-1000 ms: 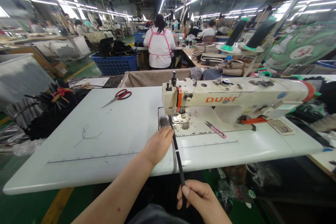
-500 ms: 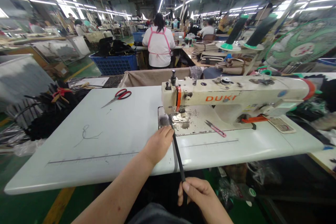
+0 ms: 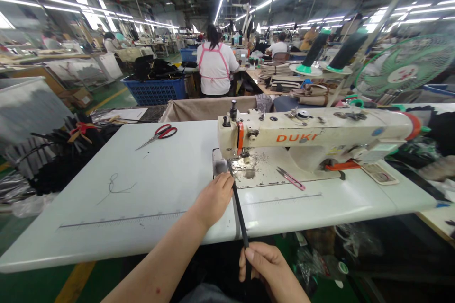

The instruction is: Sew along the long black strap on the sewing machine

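Note:
A narrow black strap runs from under the needle of the cream sewing machine back over the table's front edge. My left hand rests on the white table with its fingertips pressed against the strap just in front of the presser foot. My right hand is below the table edge, fingers and thumb pinched on the strap's near end, holding it taut.
Red-handled scissors lie at the table's back left, a pink thread snip on the machine bed. Loose thread lies on the left. Black pieces pile up at left. A green fan stands right. A person in a pink apron works ahead.
The strap has fed a little toward the needle and my right hand has followed it slightly forward. My head has tipped, shifting the view. My left hand stays in place.

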Available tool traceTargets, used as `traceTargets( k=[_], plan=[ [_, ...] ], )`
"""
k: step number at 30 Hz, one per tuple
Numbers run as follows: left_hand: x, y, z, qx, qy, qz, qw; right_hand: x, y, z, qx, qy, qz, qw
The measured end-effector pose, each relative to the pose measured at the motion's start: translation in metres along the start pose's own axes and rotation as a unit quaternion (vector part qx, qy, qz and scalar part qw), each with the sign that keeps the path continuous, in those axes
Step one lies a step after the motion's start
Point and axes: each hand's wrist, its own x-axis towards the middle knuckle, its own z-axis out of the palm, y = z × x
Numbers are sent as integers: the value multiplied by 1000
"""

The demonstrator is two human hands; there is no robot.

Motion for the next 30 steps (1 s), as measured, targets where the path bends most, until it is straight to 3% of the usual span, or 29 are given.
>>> traceTargets(
  k=[5, 9, 11, 13, 16, 20, 25, 30],
  plan=[
    [-2, -1, 2, 18, 9, 16, 1000, -3, -4, -2, -20, -27, -36, 999],
    [-3, -2, 2, 22, 7, 20, 1000, -4, -12, -7, -62, -133, -104, 984],
    [-2, -2, 1, 18, 8, 18, 1000, -3, -17, -7, -94, -120, -136, 979],
    [-3, -2, 1, 16, 8, 17, 1000, -1, -21, -5, -135, -65, -151, 977],
    [-3, -2, 0, 10, 4, 16, 1000, -1, -22, 1, -150, -10, -118, 982],
    [-3, -1, -1, 4, 8, 15, 1000, -4, -18, 6, -78, -15, -39, 996],
    [-2, -1, -2, 13, 6, 22, 1000, -9, -18, 6, -85, 3, -40, 996],
    [-2, -2, -3, 1, 6, 19, 1000, -13, -13, 3, -65, -29, -17, 997]
  ],
)
